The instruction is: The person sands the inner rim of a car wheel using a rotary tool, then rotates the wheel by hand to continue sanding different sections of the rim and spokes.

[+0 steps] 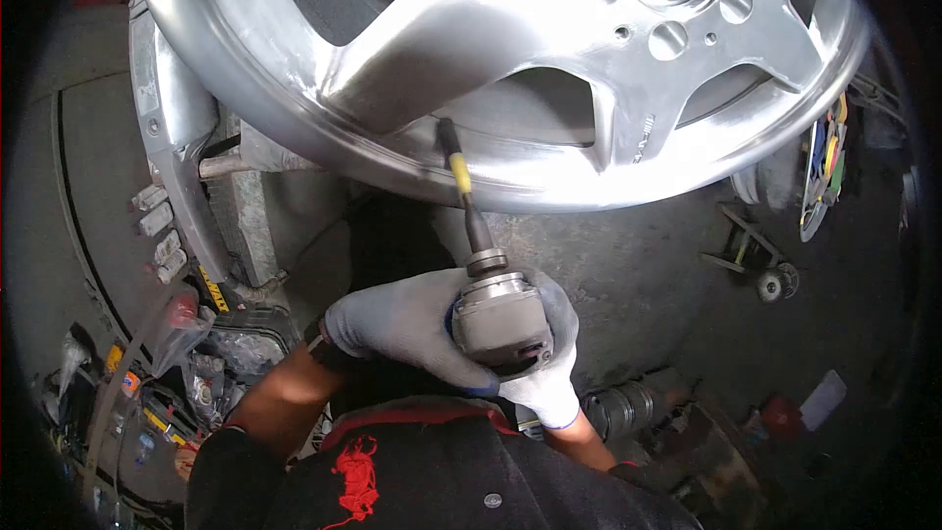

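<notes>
A large silver alloy wheel (pixel 461 29) fills the upper part of the head view. Below it is a grey power tool (pixel 502 324) with a long dark shaft and a yellow band; its black tip lies against or just over the inner side of the lower rim. Gloved in grey-white, my left hand (pixel 412 324) is wrapped round the tool's body from the left. From the right, my right hand (pixel 554 344), in the same kind of glove, grips the tool's other side, some of its fingers hidden behind it.
A metal frame (pixel 177 128) stands at the left, beside small bottles (pixel 157 221). Tools and plastic bags (pixel 182 334) lie at the lower left. At the right are a small wheeled stand (pixel 751 255) and a disc with coloured pieces (pixel 824 172). A black coil (pixel 618 410) sits lower right.
</notes>
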The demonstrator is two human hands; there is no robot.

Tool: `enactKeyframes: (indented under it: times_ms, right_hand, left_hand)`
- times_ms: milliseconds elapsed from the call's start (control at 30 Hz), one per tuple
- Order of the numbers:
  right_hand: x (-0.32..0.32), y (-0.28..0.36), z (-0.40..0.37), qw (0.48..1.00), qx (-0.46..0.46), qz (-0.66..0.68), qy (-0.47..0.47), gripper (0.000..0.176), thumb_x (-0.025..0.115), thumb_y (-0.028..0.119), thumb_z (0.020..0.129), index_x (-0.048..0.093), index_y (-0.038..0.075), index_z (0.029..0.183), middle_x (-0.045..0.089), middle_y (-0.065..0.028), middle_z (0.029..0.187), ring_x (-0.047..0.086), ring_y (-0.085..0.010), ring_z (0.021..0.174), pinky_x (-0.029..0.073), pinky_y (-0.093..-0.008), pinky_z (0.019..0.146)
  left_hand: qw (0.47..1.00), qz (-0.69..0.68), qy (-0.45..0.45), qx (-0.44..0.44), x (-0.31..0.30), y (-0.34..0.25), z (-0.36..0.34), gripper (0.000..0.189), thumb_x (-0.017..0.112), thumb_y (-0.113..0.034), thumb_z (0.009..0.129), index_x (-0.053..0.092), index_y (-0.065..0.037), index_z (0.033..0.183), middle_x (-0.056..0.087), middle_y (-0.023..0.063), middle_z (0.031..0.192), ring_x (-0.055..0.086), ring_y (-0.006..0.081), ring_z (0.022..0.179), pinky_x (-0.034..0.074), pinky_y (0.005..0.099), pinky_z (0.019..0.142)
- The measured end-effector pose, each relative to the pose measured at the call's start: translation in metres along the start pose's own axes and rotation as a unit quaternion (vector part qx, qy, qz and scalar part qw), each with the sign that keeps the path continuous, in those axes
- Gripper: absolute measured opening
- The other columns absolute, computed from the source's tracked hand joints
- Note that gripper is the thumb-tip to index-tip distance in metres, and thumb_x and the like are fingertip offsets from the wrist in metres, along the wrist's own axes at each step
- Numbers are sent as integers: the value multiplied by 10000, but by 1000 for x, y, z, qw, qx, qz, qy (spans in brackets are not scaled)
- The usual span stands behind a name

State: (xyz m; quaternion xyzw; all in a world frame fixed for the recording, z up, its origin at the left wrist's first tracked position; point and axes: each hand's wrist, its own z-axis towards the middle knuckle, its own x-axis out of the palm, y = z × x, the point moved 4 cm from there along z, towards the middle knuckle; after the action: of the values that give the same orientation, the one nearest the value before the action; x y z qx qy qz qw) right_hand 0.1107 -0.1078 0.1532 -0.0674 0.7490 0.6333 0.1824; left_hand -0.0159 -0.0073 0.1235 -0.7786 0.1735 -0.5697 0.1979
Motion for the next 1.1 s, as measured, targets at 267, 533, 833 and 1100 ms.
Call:
enactKeyframes:
  times_ms: [267,533,833,1100]
  right_hand:
    - [-25,-27,-33,996,59,-49,-34,1118,935,375,580,321,-11,1431,482,-217,1364,542,-333,1219,421,-465,1051]
    - [-49,-13,-20,983,61,-156,-72,1059,897,307,603,326,-19,1433,517,-177,1304,556,-300,1178,430,-453,1043]
    - [-6,3,-4,998,5,-57,-35,929,935,296,634,433,3,1358,575,-252,1270,631,-362,1130,518,-442,948]
    - [17,21,16,999,-38,-14,-21,897,937,241,593,479,-11,1321,600,-256,1247,645,-372,1094,528,-439,929]
  left_hand:
    - [997,-42,61,-34,6,28,36,553,836,-128,753,571,-20,1225,647,38,1133,582,118,1046,469,302,960]
    - [990,-103,97,10,14,41,74,536,822,-151,748,581,-12,1206,642,35,1096,573,116,1038,480,291,928]
    - [990,-133,29,-26,-3,29,15,589,868,-90,661,604,-33,1184,651,40,1158,587,136,1092,468,310,986]
    - [1000,-1,-16,-4,-13,3,-14,584,875,-114,651,617,-35,1170,671,56,1111,608,128,1038,488,306,959]
